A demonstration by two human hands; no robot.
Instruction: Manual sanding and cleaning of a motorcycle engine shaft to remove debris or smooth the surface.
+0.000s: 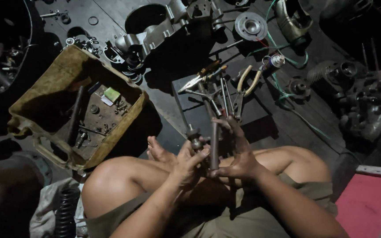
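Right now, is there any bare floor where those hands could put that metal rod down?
The barest patch is the dark floor right of the pliers, before the green cable. A narrow strip runs between the cut-open container and the dark block. Crowded: the block's tools and the engine casing area.

A repair workshop floor: engine casings (155, 31), pliers (243, 90) (greasy parts everywhere).
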